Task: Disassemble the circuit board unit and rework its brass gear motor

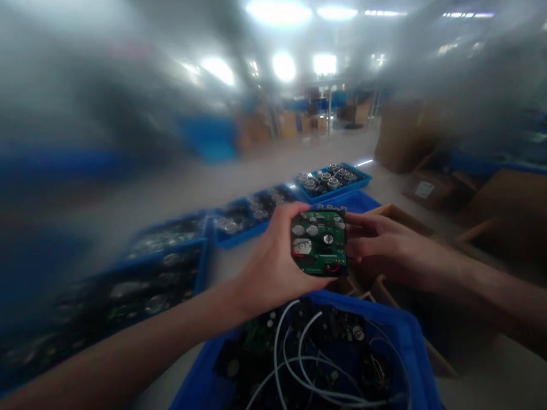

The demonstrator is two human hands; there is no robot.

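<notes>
A green circuit board (319,242) with round silver parts is held up in front of me. My left hand (273,262) grips its left edge, thumb below and fingers over the top. My right hand (384,245) holds its right edge with fingers curled against it. Below the board stands a blue bin (410,341) filled with dark boards and white wires (299,364).
A row of blue trays (333,179) with round components runs from the far middle to the near left (162,273). Brown cardboard boxes (405,136) stand at the right. The surroundings are smeared by motion.
</notes>
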